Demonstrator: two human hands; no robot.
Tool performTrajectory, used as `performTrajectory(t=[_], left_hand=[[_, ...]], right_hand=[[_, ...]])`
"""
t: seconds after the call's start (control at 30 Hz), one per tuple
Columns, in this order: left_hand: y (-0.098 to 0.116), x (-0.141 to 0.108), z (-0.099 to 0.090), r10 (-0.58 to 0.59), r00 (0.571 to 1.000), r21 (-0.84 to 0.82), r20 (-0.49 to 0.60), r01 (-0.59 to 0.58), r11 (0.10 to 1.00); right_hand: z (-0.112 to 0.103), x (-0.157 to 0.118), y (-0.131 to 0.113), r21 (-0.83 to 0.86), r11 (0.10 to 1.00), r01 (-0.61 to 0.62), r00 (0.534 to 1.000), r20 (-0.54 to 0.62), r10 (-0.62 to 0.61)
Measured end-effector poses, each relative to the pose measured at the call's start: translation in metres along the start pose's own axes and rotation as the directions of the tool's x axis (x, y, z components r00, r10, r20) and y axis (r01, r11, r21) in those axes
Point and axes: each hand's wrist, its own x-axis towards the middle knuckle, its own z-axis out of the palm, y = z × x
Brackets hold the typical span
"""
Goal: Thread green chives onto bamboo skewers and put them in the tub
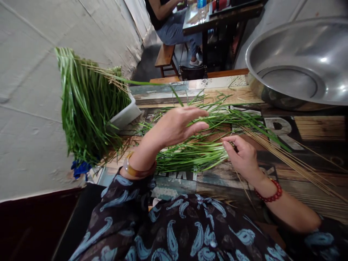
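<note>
Over the loose green chives (195, 156) on the table, my left hand (182, 125) hovers with its thumb and fingers apart, holding nothing. My right hand (241, 156) is closed in a pinch at the pale stem ends of these chives. A thin bamboo stick (241, 183) shows below that hand; whether the fingers also grip it I cannot tell. Several bamboo skewers (282, 156) lie fanned out to the right of my right hand. More chive leaves (233, 117) are strewn behind both hands.
At left, skewered chives (87, 105) hang piled over a white plastic bin (126, 114) beside the wall. A large steel basin (296, 69) stands at back right. Beyond the patterned table, a person (171, 29) sits on a wooden stool (165, 56) at another table (206, 23).
</note>
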Motion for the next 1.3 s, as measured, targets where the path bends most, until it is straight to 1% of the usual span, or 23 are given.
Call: performTrajectory(t=[0.03,0.07,0.1,0.13,0.17,0.2,0.27,0.33,0.37,0.4,0.47,0.5,0.53,0.57,0.6,0.67,0.77,0.83,0.97,1.1,1.13,1.2,1.3], left_hand=[[-0.004,0.002,0.01,0.019,0.99,0.034,0.139,-0.024,0.999],[-0.009,0.002,0.021,0.033,0.967,0.055,0.252,-0.048,0.997],[-0.013,0.001,0.03,0.05,0.943,0.057,0.329,-0.072,0.996],[-0.017,-0.001,0.037,0.068,0.923,0.041,0.38,-0.09,0.995],[-0.019,-0.003,0.041,0.084,0.913,0.007,0.4,-0.095,0.995],[-0.021,-0.006,0.043,0.093,0.914,-0.04,0.394,-0.084,0.996],[-0.023,-0.012,0.037,0.057,0.947,-0.146,0.315,-0.011,0.989],[-0.026,-0.018,0.023,-0.055,0.984,-0.227,0.168,0.093,0.969],[-0.03,-0.022,0.016,-0.125,0.989,-0.25,0.075,0.14,0.958],[-0.034,-0.027,0.008,-0.193,0.981,-0.253,-0.026,0.18,0.951],[-0.047,-0.037,-0.003,-0.275,0.936,-0.165,-0.218,0.242,0.956],[-0.054,-0.043,-0.007,-0.283,0.917,-0.074,-0.282,0.274,0.959],[-0.062,-0.049,-0.009,-0.279,0.911,0.037,-0.305,0.304,0.952],[-0.069,-0.054,-0.009,-0.275,0.917,0.151,-0.289,0.327,0.933],[-0.076,-0.06,-0.008,-0.278,0.928,0.25,-0.25,0.339,0.907],[-0.088,-0.069,-0.003,-0.301,0.94,0.389,-0.159,0.34,0.856],[-0.098,-0.076,0.007,-0.316,0.946,0.521,-0.076,0.308,0.796],[-0.102,-0.078,0.011,-0.308,0.949,0.566,-0.063,0.288,0.772],[-0.109,-0.079,0.009,-0.281,0.952,0.567,-0.124,0.3,0.767],[-0.114,-0.081,0.006,-0.271,0.96,0.551,-0.075,0.266,0.791],[-0.113,-0.081,0.006,-0.272,0.959,0.542,-0.079,0.27,0.796],[-0.11,-0.08,0.003,-0.267,0.954,0.502,-0.133,0.297,0.812],[-0.097,-0.074,-0.006,-0.24,0.939,0.345,-0.245,0.316,0.884]], right_hand=[[0.0,0.0,0.0,0.0,1.0,0.0,1.0,0.002,0.0],[0.0,0.0,0.0,-0.001,1.0,0.002,1.0,0.004,-0.002],[0.0,0.0,0.0,-0.002,1.0,0.006,1.0,0.007,-0.006],[0.0,0.0,0.0,-0.003,1.0,0.011,1.0,0.011,-0.011],[0.0,0.0,0.0,-0.004,1.0,0.017,1.0,0.014,-0.016],[0.0,0.0,0.0,-0.004,1.0,0.02,1.0,0.017,-0.02],[0.0,0.0,0.0,-0.003,1.0,0.021,1.0,0.016,-0.021],[0.0,0.001,0.0,0.0,1.0,0.017,1.0,0.01,-0.017],[0.0,0.001,0.0,0.004,1.0,0.016,1.0,0.007,-0.016],[0.0,0.001,0.0,0.007,1.0,0.017,1.0,0.006,-0.017],[0.0,0.0,0.0,0.007,1.0,0.02,1.0,0.005,-0.02],[0.0,0.0,0.0,0.004,1.0,0.021,1.0,0.006,-0.021],[0.0,0.0,0.001,-0.002,1.0,0.021,1.0,0.009,-0.021],[0.001,-0.001,0.001,-0.009,1.0,0.019,1.0,0.01,-0.019],[0.001,-0.001,0.002,-0.015,1.0,0.019,1.0,0.013,-0.019],[0.001,-0.002,0.002,-0.018,1.0,0.021,1.0,0.016,-0.02],[0.001,-0.002,0.003,-0.017,1.0,0.026,1.0,0.015,-0.025],[0.001,-0.001,0.002,-0.02,0.999,0.029,1.0,0.008,-0.029],[0.001,0.0,0.001,-0.006,0.999,0.046,0.999,0.005,-0.045],[0.002,0.0,0.001,-0.014,0.999,0.049,0.999,0.002,-0.049],[0.002,-0.001,0.002,-0.018,0.999,0.046,0.999,0.004,-0.046],[0.002,-0.001,0.003,-0.021,0.999,0.043,0.999,0.007,-0.043],[0.003,-0.001,0.004,-0.015,0.999,0.047,0.999,0.007,-0.047]])
